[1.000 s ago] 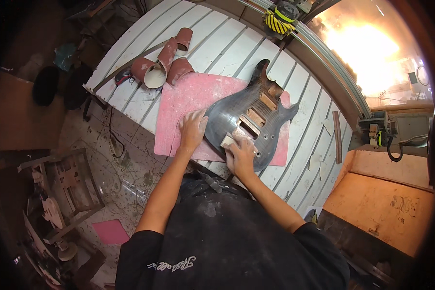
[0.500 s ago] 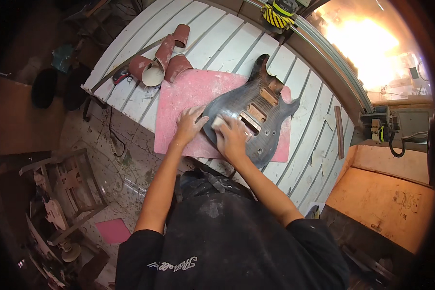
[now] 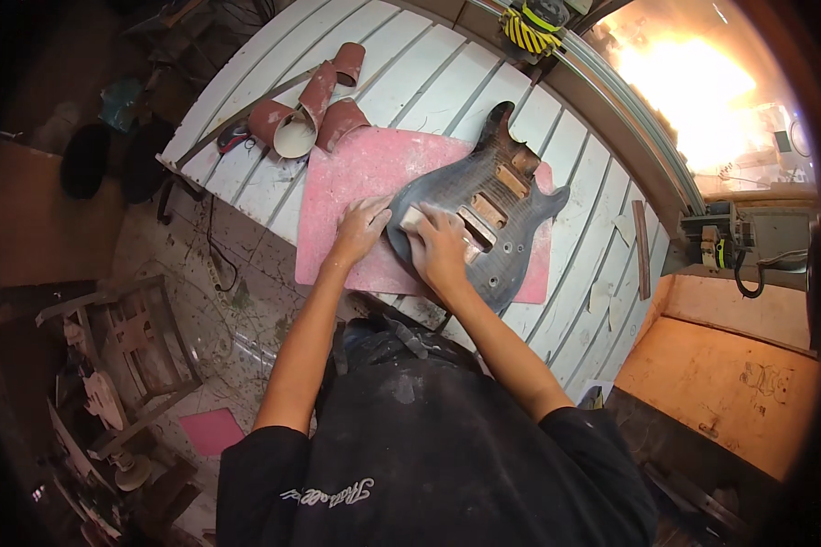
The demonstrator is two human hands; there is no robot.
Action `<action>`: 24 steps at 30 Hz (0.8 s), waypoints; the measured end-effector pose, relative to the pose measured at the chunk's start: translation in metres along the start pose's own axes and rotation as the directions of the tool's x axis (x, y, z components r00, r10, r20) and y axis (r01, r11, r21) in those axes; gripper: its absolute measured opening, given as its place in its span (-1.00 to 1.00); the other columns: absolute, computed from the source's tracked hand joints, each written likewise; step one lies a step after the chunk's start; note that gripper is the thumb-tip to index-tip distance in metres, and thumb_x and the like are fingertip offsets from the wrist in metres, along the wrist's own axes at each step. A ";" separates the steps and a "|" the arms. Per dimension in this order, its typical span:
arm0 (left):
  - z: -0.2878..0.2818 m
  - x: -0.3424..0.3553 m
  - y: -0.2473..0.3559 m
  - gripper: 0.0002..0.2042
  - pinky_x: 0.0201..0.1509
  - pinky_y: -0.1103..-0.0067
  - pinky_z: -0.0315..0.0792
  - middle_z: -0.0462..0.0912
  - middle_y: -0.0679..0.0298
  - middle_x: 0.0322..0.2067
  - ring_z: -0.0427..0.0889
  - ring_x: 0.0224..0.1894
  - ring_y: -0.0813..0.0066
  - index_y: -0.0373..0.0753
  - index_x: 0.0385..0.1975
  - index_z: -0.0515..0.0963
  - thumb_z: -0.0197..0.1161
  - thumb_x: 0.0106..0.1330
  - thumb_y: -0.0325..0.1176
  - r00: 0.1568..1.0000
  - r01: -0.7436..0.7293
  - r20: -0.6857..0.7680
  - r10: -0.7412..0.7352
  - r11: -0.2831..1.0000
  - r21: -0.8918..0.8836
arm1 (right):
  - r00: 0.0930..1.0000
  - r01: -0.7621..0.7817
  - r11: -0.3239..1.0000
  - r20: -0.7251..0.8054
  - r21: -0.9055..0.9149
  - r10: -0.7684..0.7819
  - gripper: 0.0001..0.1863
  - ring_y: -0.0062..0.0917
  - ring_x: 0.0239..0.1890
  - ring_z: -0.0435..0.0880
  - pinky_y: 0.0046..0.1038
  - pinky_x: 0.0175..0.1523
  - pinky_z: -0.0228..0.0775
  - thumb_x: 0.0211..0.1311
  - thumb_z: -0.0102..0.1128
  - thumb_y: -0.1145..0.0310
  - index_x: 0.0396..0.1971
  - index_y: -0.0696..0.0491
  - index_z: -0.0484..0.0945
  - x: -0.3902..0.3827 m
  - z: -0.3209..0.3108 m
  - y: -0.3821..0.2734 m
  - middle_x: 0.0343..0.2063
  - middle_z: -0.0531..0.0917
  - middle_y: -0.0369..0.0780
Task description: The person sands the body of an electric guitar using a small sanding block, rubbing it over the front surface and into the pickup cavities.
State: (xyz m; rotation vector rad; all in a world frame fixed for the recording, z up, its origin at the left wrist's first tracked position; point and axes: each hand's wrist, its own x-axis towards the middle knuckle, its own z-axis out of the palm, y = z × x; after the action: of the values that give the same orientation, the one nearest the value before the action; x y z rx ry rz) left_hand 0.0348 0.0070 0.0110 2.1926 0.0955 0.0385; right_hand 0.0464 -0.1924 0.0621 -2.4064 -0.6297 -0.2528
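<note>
Guitar body [image 3: 462,185], R hand [image 3: 441,246] atop (w/ block [image 3: 411,219]), L hand [image 3: 362,230] alongside

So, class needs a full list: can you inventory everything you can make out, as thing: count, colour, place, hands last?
table: one, white, slatted, centre
mat: one, pink, on the table
guitar body: one, dark grey and brown, on the mat
block: one, off-white, on the guitar body
rolled sheets: four, reddish-brown, table's far left
small object: one, red and black, beside the rolls
strip: one, brown, table's right
scraps: at least two, pale, near the strip
panel: one, orange-brown, lower right
sheet: one, pink, lower left
left hand: one, dusty, at the guitar body's left edge
right hand: one, bare, holding the block
</note>
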 end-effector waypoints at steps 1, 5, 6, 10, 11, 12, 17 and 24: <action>-0.002 -0.002 -0.003 -0.59 0.51 0.18 0.25 0.66 0.17 0.28 0.48 0.38 0.08 -0.10 0.29 0.66 0.18 0.55 -0.12 1.000 0.000 -0.013 0.000 1.000 0.005 | 1.000 0.013 1.000 -0.003 0.006 -0.013 -0.79 -0.10 0.18 0.59 -0.03 0.22 0.42 0.11 0.51 0.38 -0.21 -0.11 0.78 -0.006 -0.004 -0.001 0.21 0.68 -0.24; 0.001 -0.004 -0.002 -0.58 0.50 0.16 0.25 0.66 0.20 0.29 0.49 0.37 0.07 -0.08 0.30 0.65 0.17 0.55 -0.11 1.000 0.023 -0.015 -0.022 0.999 0.045 | 0.995 0.078 0.992 0.073 -0.097 -0.071 -0.80 -0.06 0.18 0.57 -0.04 0.22 0.42 0.21 0.47 0.33 -0.16 -0.09 0.76 -0.029 -0.027 0.003 0.23 0.67 -0.26; 0.001 -0.002 0.001 -0.57 0.50 0.15 0.25 0.66 0.20 0.29 0.49 0.37 0.07 -0.08 0.31 0.65 0.17 0.55 -0.10 1.000 0.021 -0.017 -0.020 0.999 0.042 | 0.997 0.059 0.995 0.057 -0.077 -0.055 -0.81 -0.05 0.19 0.57 -0.03 0.22 0.42 0.22 0.47 0.33 -0.16 -0.07 0.76 -0.016 -0.018 0.001 0.24 0.66 -0.25; 0.001 0.000 -0.002 -0.57 0.52 0.21 0.24 0.65 0.16 0.30 0.48 0.38 0.07 -0.13 0.32 0.63 0.16 0.57 -0.12 1.000 0.025 0.015 -0.026 0.999 0.047 | 0.999 0.039 0.999 0.031 -0.036 -0.037 -0.80 0.02 0.17 0.56 0.02 0.25 0.40 0.25 0.45 0.33 -0.14 -0.02 0.73 0.010 0.001 0.002 0.25 0.66 -0.22; 0.000 -0.002 -0.004 -0.56 0.51 0.16 0.23 0.65 0.20 0.30 0.48 0.38 0.07 -0.09 0.32 0.64 0.17 0.55 -0.10 0.999 0.032 0.003 -0.032 0.999 0.028 | 0.998 0.040 0.999 0.040 -0.024 -0.039 -0.79 0.04 0.17 0.55 0.03 0.26 0.40 0.25 0.44 0.34 -0.13 -0.01 0.73 0.010 0.003 0.002 0.25 0.65 -0.21; 0.000 -0.004 -0.006 -0.56 0.51 0.11 0.23 0.65 0.24 0.30 0.47 0.38 0.07 -0.05 0.32 0.64 0.17 0.54 -0.08 0.999 0.037 -0.010 -0.037 0.999 0.009 | 0.994 0.093 0.996 0.054 0.007 -0.093 -0.79 0.04 0.19 0.54 0.01 0.26 0.40 0.25 0.44 0.34 -0.12 -0.02 0.74 -0.003 -0.009 0.004 0.25 0.65 -0.23; 0.006 -0.005 -0.002 -0.57 0.50 0.10 0.24 0.66 0.24 0.30 0.49 0.37 0.07 -0.07 0.31 0.65 0.17 0.54 -0.09 0.999 0.005 -0.040 -0.003 0.999 0.051 | 0.998 0.044 0.992 0.046 -0.116 -0.039 -0.78 0.00 0.20 0.54 0.03 0.24 0.41 0.22 0.45 0.36 -0.12 -0.05 0.74 -0.019 -0.017 0.005 0.25 0.65 -0.24; 0.003 -0.006 -0.001 -0.60 0.44 0.16 0.33 0.69 0.21 0.24 0.54 0.32 0.06 -0.06 0.28 0.67 0.19 0.52 -0.14 0.996 -0.015 -0.084 0.020 0.998 0.067 | 0.999 0.046 0.999 0.024 -0.013 -0.045 -0.77 -0.02 0.16 0.56 0.04 0.20 0.42 0.22 0.45 0.36 -0.12 -0.04 0.74 -0.005 -0.008 0.009 0.25 0.65 -0.23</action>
State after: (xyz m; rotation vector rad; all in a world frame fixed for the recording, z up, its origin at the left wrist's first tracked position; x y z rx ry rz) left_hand 0.0289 0.0045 0.0081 2.2587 0.1268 0.1398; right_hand 0.0459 -0.2059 0.0621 -2.4137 -0.6963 -0.2489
